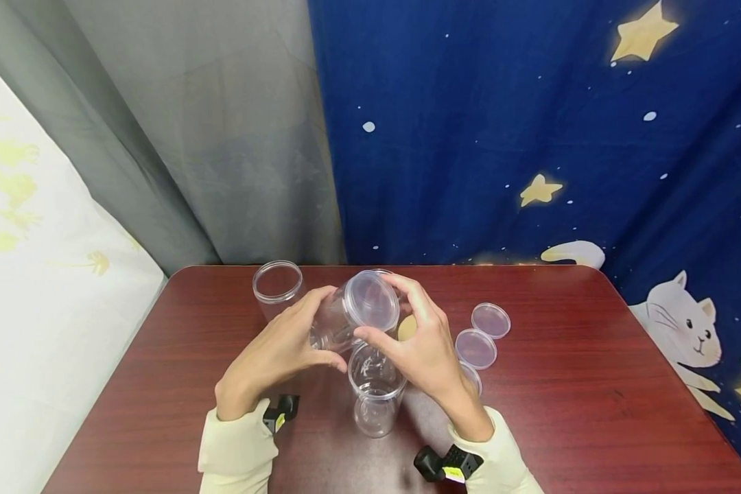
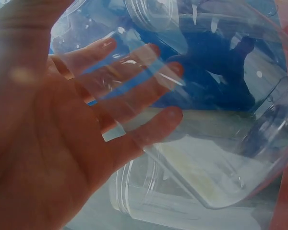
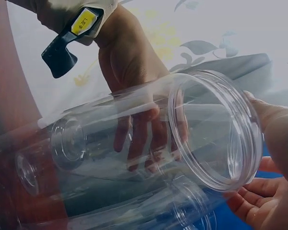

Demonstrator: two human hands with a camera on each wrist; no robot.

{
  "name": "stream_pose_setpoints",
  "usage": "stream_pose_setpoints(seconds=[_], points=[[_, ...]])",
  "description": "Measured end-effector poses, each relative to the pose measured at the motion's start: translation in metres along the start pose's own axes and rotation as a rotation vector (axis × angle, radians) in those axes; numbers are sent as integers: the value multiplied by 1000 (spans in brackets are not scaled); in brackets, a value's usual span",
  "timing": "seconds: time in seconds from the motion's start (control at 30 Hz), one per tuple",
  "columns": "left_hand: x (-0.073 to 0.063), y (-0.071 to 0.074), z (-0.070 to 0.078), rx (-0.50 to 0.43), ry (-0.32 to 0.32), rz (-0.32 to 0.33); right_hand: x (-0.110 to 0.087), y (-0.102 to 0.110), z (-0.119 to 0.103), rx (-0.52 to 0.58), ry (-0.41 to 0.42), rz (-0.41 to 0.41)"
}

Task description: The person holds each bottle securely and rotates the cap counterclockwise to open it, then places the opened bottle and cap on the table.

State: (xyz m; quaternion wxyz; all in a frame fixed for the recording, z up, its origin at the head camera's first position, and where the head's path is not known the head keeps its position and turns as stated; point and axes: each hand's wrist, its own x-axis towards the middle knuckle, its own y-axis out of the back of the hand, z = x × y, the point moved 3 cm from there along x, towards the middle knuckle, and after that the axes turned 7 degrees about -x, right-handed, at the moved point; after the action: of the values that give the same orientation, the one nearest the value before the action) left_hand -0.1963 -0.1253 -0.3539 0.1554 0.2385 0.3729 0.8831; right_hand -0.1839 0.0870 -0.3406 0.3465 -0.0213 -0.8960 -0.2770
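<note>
Between both hands a clear plastic jar [image 1: 333, 322] is held tilted in the air, its translucent round lid [image 1: 372, 302] facing up toward the head camera. My left hand [image 1: 280, 343] holds the jar's body, thumb below and fingers on the far side; through the clear wall in the left wrist view, the fingers are spread along it. The right hand [image 1: 422, 343] grips across the lid end, thumb at the lower edge and fingers at the upper. Ringed edges show at this end of the jar [image 3: 211, 129] in the right wrist view. Directly below stands another clear jar [image 1: 377, 394].
An uncapped clear jar [image 1: 278, 281] stands at the back left. Behind the right hand, a yellowish round thing [image 1: 407, 328] is partly hidden. Several loose translucent lids lie to the right, among them a far lid [image 1: 490, 320] and a middle lid [image 1: 476, 348]. Curtains hang behind the table [image 1: 593, 384].
</note>
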Motion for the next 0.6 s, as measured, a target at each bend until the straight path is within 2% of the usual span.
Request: stream_pose_setpoints(seconds=[0.3,0.6], points=[[-1,-1,-3,-10,9,-1,1,0,0,28,62,-26],[-3,-1,-4,-47,30,-16,4,2,3,112,96,-114]])
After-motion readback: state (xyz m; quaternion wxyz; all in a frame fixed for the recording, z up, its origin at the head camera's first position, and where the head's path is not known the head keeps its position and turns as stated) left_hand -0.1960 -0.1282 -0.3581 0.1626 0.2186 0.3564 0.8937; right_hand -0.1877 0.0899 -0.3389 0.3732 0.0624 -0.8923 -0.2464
